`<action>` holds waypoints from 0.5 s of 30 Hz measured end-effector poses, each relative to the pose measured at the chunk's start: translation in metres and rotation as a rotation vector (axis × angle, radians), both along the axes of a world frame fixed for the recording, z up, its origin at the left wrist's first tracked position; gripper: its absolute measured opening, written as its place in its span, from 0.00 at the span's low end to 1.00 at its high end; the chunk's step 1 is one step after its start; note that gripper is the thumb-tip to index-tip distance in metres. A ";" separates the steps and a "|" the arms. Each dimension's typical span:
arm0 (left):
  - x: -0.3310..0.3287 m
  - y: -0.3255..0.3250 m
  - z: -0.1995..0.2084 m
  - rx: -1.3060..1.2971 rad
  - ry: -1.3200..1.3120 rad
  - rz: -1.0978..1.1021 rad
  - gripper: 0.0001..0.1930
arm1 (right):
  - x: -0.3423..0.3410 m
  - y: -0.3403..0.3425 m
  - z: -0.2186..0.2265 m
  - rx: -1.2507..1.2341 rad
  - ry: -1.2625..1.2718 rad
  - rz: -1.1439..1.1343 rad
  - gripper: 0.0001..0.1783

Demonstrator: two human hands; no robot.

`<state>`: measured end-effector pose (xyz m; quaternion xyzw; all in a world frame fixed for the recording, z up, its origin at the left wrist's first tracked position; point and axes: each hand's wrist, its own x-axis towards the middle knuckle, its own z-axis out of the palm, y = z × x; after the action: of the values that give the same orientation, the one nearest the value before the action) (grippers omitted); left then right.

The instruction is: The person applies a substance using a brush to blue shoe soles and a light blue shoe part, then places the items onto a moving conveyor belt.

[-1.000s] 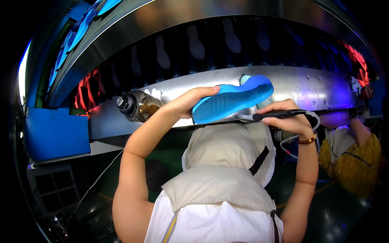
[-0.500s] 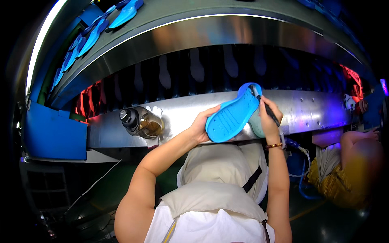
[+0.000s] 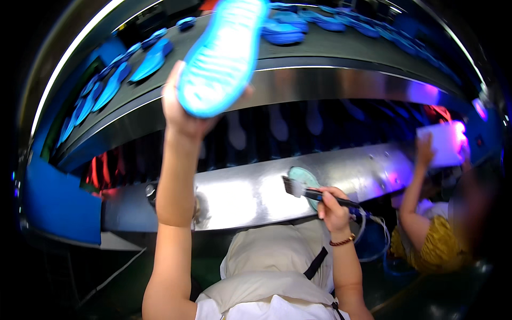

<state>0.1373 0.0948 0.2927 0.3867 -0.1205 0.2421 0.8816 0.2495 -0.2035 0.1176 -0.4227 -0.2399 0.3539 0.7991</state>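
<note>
One blue sole (image 3: 221, 58), ridged face showing and bright with glare; held high in the left hand (image 3: 184, 104), in front of the upper belt (image 3: 314, 56). Grip: spread around the near end, thumb at the left edge, fingertips at the right. Contact between sole and belt: cannot tell.

One brush (image 3: 298, 190), flat-headed, dark-handled; right hand (image 3: 333, 210) closed around the handle, head pointing left in front of a pale green sole-shaped piece (image 3: 304, 175) on the metal ledge (image 3: 234, 200).

Several blue pieces (image 3: 282, 32) along the belt, beyond the sole.

Handling notes, by judgement: the step looks like passing the sole over to the belt. Best carried by its edges, fingertips off the ridged face (possibly freshly brushed, though the glare hides any wetness). Lower it level, into a gap clear of its neighbours; release without dragging. Brush better kept low, well apart from the sole.
</note>
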 end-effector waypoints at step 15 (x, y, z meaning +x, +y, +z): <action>0.140 0.048 0.012 1.148 0.430 1.251 0.37 | 0.017 -0.007 -0.029 -0.162 0.223 -0.222 0.09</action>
<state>0.2772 0.1430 0.3045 0.8032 0.1793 0.5052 0.2598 0.2661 -0.2103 0.0881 -0.4676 -0.0722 0.3265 0.8182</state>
